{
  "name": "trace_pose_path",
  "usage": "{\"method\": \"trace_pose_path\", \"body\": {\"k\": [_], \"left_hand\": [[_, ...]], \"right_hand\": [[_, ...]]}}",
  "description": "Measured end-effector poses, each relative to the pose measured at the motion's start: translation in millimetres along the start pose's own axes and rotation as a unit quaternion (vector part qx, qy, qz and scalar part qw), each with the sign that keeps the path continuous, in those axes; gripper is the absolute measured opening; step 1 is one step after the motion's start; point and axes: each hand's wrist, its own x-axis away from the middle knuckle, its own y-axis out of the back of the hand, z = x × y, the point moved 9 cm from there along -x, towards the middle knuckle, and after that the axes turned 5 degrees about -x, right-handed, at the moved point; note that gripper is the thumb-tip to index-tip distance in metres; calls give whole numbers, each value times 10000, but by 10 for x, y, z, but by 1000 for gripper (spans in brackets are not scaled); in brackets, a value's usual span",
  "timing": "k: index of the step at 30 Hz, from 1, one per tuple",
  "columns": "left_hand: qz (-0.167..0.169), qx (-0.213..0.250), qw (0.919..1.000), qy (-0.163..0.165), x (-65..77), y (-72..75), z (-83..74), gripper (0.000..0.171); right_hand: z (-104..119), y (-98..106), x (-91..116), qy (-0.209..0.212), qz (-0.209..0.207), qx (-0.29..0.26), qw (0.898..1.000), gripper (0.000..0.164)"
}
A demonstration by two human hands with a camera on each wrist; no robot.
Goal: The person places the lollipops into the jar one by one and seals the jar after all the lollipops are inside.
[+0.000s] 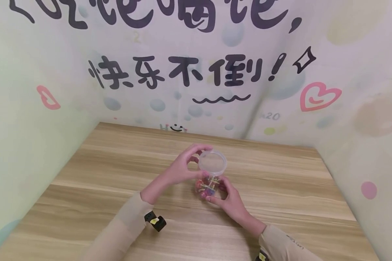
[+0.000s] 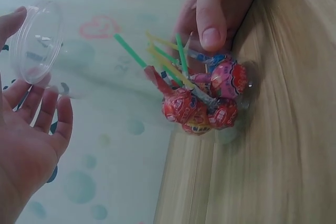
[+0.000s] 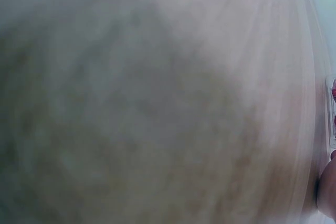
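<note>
A clear plastic jar (image 1: 202, 186) stands on the table with several lollipops (image 2: 223, 85) inside, wrapped in red, pink and yellow, with green and yellow sticks pointing up. My right hand (image 1: 232, 204) grips the jar's side, thumb in front and fingers behind. My left hand (image 1: 182, 167) holds a round clear lid (image 1: 213, 163) between thumb and fingers. In the left wrist view the lid (image 2: 39, 43) is tilted and apart from the jar's mouth. Only slivers of the jar (image 3: 333, 142) and the right hand (image 3: 328, 190) show in the right wrist view.
The wood-grain table (image 1: 117, 152) meets a white printed wall (image 1: 143, 112) at the back, with side walls left and right. Black straps (image 1: 155, 220) sit on both sleeved wrists. Much of the right wrist view is blurred.
</note>
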Motion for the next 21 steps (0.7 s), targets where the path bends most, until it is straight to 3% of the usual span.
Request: {"method": "trace_pose_path", "body": {"k": [21], "left_hand": [[694,204,9974,40,-123,54,30,67]], "right_hand": [[10,-14,4,-23,73,-60,10000,73]]}}
